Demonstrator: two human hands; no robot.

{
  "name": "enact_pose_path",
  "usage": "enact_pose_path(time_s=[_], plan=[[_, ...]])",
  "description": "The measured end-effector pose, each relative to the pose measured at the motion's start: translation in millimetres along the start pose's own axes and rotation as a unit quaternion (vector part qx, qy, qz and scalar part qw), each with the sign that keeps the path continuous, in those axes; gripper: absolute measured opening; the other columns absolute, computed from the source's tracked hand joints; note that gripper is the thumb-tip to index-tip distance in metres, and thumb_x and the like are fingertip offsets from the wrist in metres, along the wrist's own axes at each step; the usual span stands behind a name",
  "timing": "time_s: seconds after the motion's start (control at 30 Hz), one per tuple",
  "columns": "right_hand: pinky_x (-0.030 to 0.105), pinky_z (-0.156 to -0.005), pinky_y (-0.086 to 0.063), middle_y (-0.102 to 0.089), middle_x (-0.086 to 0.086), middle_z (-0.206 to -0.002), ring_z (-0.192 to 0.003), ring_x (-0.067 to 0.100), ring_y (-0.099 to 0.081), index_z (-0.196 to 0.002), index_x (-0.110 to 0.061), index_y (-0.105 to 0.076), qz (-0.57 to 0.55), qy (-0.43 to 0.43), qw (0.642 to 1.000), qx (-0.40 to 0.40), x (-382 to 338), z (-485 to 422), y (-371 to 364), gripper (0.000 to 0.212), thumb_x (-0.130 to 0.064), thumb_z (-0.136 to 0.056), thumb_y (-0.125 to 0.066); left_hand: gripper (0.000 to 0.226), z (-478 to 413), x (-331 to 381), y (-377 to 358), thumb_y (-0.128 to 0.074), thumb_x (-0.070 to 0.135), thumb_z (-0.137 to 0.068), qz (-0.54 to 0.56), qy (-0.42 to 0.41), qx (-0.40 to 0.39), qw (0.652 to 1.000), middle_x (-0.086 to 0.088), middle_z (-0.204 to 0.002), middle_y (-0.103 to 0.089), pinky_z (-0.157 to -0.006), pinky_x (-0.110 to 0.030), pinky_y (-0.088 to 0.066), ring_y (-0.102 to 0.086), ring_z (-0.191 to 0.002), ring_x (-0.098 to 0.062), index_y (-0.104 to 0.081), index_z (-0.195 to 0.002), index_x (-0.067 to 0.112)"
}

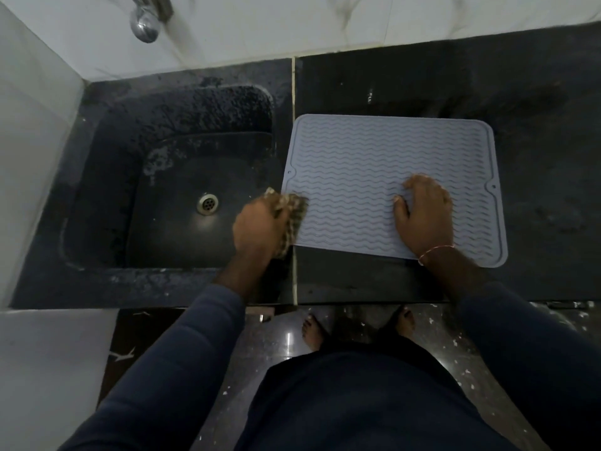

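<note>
The left hand (pixel 260 224) grips a bunched cloth (pixel 291 209) at the near-left edge of the mat (pixel 374 151), whose ridged width runs away to that hand's right. Farther right, the right hand (pixel 424 213) presses on the mat, fingers spread, holding nothing and likely pinning it for the wipe.

Grey wave-ribbed mat (pixel 390 164) (brown checked cloth (pixel 292 213))
</note>
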State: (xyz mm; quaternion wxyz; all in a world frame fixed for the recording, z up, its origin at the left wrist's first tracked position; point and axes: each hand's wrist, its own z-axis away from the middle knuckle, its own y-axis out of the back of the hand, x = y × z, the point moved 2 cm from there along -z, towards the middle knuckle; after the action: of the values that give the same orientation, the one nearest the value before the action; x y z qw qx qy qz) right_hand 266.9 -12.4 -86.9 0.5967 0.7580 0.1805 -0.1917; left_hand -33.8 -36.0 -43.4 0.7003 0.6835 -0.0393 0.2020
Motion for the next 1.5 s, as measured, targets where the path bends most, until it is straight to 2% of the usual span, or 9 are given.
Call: enact_pose_path(time_s=[0.13, 0.3, 0.57, 0.7, 0.77, 0.87, 1.0, 1.3, 1.5], plan=[[0.049, -0.108, -0.031, -0.058, 0.007, -0.125, -0.123, 0.027, -0.049, -0.113, -0.014, -0.057, -0.009, -0.006, 1.000, 0.014, -1, 0, 1, 0.030, -0.029, -0.088, -0.052, 0.033, -11, 52, 5, -0.060, 0.046, -0.089, 0.148, -0.039, 0.042, 0.987, -0.006, -0.105, -0.072, -0.078, -0.032, -0.050, -0.066, -0.095, -0.027, -0.069, -0.112, 0.025], [0.050, -0.107, -0.035, -0.059, 0.014, -0.125, -0.122, 0.032, -0.052, -0.115, -0.007, -0.060, -0.017, 0.008, 1.000, 0.008, 5, -4, -2, 0.035, -0.026, -0.089, -0.046, 0.040, 14, 144, -59, -0.051, 0.033, -0.096, 0.152, -0.159, -0.073, 0.973, -0.006, -0.139, -0.054, -0.099, -0.035, -0.043, -0.052, -0.123, -0.025, -0.053, -0.136, 0.030], [0.051, -0.108, -0.035, -0.061, 0.015, -0.127, -0.123, 0.032, -0.053, -0.109, -0.006, -0.065, -0.049, -0.013, 0.999, -0.001, 7, -2, 0, 0.035, -0.019, -0.086, -0.043, 0.029, -17, 14, -12, -0.050, 0.034, -0.094, 0.012, -0.007, 0.002, 1.000, -0.006, -0.117, -0.064, -0.081, -0.036, -0.048, -0.062, -0.100, -0.029, -0.063, -0.119, 0.028], [0.042, -0.084, -0.050, -0.067, 0.014, -0.093, -0.090, 0.033, -0.062, -0.090, -0.006, -0.064, -0.115, -0.043, 0.992, 0.010, 3, -19, 10, 0.015, -0.013, -0.082, -0.052, 0.034, -18, 36, -9, -0.051, 0.038, -0.093, 0.096, -0.033, 0.056, 0.993, -0.005, -0.121, -0.066, -0.088, -0.032, -0.048, -0.063, -0.106, -0.027, -0.062, -0.125, 0.031], [0.043, -0.078, -0.052, -0.065, 0.011, -0.087, -0.083, 0.028, -0.061, -0.091, -0.008, -0.061, -0.160, -0.069, 0.985, 0.009, 1, -32, 12, 0.010, -0.015, -0.087, -0.055, 0.049, -13, 86, -26, -0.050, 0.032, -0.094, 0.162, -0.093, 0.041, 0.982, -0.003, -0.126, -0.062, -0.090, -0.029, -0.045, -0.061, -0.108, -0.021, -0.044, -0.142, 0.031], [0.049, -0.098, -0.044, -0.062, 0.015, -0.111, -0.108, 0.031, -0.057, -0.107, -0.007, -0.059, -0.120, -0.039, 0.992, -0.006, 1, -42, 5, 0.029, -0.026, -0.088, -0.047, 0.069, -2, 148, -57, -0.043, 0.031, -0.098, 0.115, -0.086, -0.013, 0.990, -0.006, -0.129, -0.052, -0.082, -0.041, -0.045, -0.058, -0.098, -0.024, -0.003, -0.154, 0.025], [0.049, -0.117, -0.018, -0.048, 0.016, -0.141, -0.138, 0.031, -0.037, -0.126, -0.009, -0.056, 0.036, 0.020, 0.997, -0.070, 4, -33, -8, 0.048, -0.033, -0.089, -0.037, 0.063, 1, 164, -73, -0.042, 0.040, -0.097, -0.037, -0.070, -0.013, 0.997, -0.010, -0.136, -0.047, -0.097, -0.045, -0.035, -0.046, -0.119, -0.027, -0.024, -0.149, 0.009], [0.050, -0.115, -0.020, -0.047, 0.012, -0.143, -0.138, 0.028, -0.035, -0.126, -0.012, -0.055, 0.071, 0.032, 0.995, -0.055, 3, -36, -10, 0.043, -0.032, -0.091, -0.038, 0.028, -8, 147, -63, -0.052, 0.030, -0.095, -0.008, -0.181, -0.020, 0.983, -0.012, -0.116, -0.054, -0.068, -0.042, -0.050, -0.057, -0.097, -0.030, -0.058, -0.117, 0.013], [0.049, -0.115, -0.021, -0.048, 0.012, -0.142, -0.138, 0.027, -0.037, -0.126, -0.010, -0.055, 0.062, 0.024, 0.997, -0.043, 4, -36, -9, 0.043, -0.032, -0.092, -0.041, 0.025, -38, 48, -18, -0.044, 0.031, -0.097, -0.051, -0.044, -0.011, 0.998, -0.012, -0.115, -0.050, -0.070, -0.039, -0.042, -0.057, -0.098, -0.035, -0.053, -0.114, 0.015]])
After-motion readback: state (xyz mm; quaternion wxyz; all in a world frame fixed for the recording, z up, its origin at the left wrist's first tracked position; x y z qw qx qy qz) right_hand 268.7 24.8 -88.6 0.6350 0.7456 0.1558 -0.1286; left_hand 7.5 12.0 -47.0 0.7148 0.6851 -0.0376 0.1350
